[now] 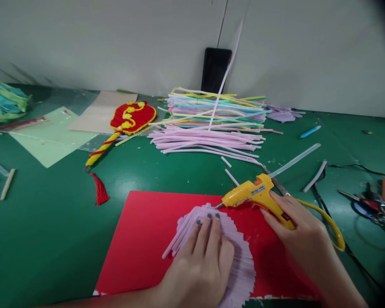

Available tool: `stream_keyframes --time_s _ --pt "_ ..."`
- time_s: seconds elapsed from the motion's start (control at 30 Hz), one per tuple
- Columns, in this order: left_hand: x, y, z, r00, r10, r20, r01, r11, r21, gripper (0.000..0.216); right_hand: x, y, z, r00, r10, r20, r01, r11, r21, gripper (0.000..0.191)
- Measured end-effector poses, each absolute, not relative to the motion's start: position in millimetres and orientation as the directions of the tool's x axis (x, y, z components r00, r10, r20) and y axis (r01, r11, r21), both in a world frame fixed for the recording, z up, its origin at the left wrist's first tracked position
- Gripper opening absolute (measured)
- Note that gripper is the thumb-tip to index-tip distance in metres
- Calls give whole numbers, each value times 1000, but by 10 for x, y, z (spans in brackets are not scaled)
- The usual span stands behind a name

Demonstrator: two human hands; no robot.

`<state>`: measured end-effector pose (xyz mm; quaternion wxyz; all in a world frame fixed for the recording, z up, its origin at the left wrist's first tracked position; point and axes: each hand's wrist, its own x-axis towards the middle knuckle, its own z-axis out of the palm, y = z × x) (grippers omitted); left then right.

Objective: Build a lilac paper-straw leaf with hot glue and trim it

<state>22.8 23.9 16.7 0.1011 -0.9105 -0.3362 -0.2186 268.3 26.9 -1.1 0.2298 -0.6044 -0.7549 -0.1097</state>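
Note:
My left hand point(201, 261) lies flat with its fingers stretched out, pressing on a fan-shaped piece made of lilac pipe cleaners point(240, 261). That piece rests on a red sheet point(141, 244) on the green table. My right hand point(300, 226) is wrapped round the handle of a yellow glue gun point(253, 194). The gun's nozzle points left and touches the upper edge of the lilac piece, just beyond my left fingertips. A clear glue stick point(295, 160) sticks out of the gun's back.
A stack of pastel pipe cleaners point(211, 124) lies behind the sheet. A red-and-yellow fan with a tassel point(128, 122) sits at the left. A dark phone point(215, 70) leans on the wall. Scissors point(368, 205) and black cables lie at the right. A blue pen point(309, 131) lies far right.

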Motion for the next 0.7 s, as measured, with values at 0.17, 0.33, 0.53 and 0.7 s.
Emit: stream_keyframes --time_s 0.17,0.33,0.53,0.7 --pt "234 231 162 677 569 466 650 -760 -17 23 2681 284 11 -86 852 516 972 186 -145 38" --pt "221 300 230 660 598 454 641 -764 74 26 2673 322 76 141 888 437 976 -52 -211 47" --pt "90 607 489 603 780 167 715 -621 321 18 2889 358 -43 257 837 484 965 -250 -80 48" --pt "18 921 502 540 827 158 682 -540 494 13 2766 344 54 355 775 523 928 -357 -101 60"
